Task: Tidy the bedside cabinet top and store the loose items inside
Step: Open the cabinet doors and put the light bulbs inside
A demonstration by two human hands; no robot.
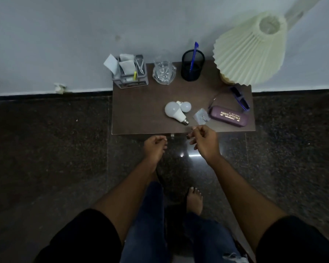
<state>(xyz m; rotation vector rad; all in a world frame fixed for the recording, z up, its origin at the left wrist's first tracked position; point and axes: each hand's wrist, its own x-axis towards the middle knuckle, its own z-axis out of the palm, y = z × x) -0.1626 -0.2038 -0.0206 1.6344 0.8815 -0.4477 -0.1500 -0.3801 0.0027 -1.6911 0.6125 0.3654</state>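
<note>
Brown bedside cabinet top (141, 111) against a grey wall (65, 44), loose items spread across it above a dark stone floor (46, 149).

A large bulb (174, 112) lies on its side near the front, metal cap pointing front-right, with a small bulb (185, 106) touching it. A purple glasses case (228, 116) lies lengthwise left to right, beside a clear packet (201, 116). Sunglasses (239, 98) run back to front by the right edge. The left hand (155, 145) hangs loosely curled and empty before the front edge. The right hand (204, 141) curls at that edge; whether it grips anything cannot be told.
</note>
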